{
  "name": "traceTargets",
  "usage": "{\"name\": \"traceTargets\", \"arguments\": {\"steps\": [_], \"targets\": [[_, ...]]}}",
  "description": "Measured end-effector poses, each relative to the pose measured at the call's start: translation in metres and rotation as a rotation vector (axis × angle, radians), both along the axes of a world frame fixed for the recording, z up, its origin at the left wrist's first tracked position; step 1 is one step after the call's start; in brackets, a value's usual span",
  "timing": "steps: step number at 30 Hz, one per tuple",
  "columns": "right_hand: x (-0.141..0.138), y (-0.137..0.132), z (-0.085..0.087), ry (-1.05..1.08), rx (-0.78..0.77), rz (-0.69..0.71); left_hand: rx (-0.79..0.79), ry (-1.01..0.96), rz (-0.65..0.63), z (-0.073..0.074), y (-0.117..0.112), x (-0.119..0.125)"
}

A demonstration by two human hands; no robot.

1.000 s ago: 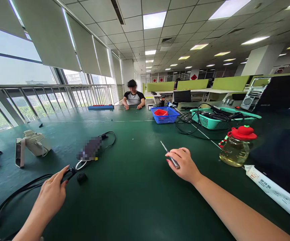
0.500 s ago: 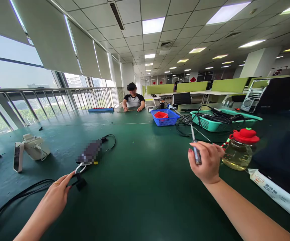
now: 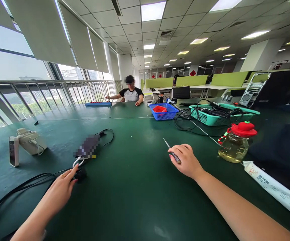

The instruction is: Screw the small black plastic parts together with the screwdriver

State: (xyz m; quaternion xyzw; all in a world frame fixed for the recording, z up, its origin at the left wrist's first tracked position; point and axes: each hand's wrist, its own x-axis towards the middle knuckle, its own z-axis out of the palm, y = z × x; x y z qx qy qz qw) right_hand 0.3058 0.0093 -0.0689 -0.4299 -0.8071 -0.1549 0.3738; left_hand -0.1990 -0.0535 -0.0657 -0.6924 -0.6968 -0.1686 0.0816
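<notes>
My left hand (image 3: 61, 189) is at the lower left, its fingertips closed on a black cable (image 3: 29, 180) beside a white cable loop (image 3: 78, 161). Just past the fingers sits a small black block (image 3: 80, 174), partly covered. The white loop runs to a dark, pixelated flat device (image 3: 87, 146) with a short black lead at its far end. In my right hand (image 3: 185, 159), held low over the table, is a slim pointed metal tool (image 3: 175, 157) with a dark handle. Its thin tip points forward and left; I cannot make out its exact kind.
On the right stand a red-lidded jar (image 3: 235, 145) and a long white packet (image 3: 272, 187). Farther back are a blue basket (image 3: 165, 115) and a green basket of cables (image 3: 205, 119). A phone (image 3: 13, 151) leans by a cream container (image 3: 31, 142). Another person (image 3: 132, 93) sits opposite.
My right hand has moved left and lower with the pointed tool, away from the jar. My left hand has shifted slightly forward along the cable. The person opposite has reached toward a blue rack.
</notes>
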Motion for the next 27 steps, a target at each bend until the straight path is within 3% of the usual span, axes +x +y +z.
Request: {"name": "traceTargets", "arguments": {"steps": [17, 23, 27], "targets": [[-0.001, -0.005, 0.002, 0.054, -0.009, 0.007, -0.139, -0.041, 0.013, 0.0, 0.006, 0.003], [0.0, -0.004, 0.002, 0.064, 0.002, 0.012, -0.254, 0.0, 0.04, 0.021, 0.011, 0.016], [0.0, -0.004, 0.002, 0.056, 0.013, 0.009, -0.261, 0.031, -0.041, 0.046, 0.02, 0.058]]}}
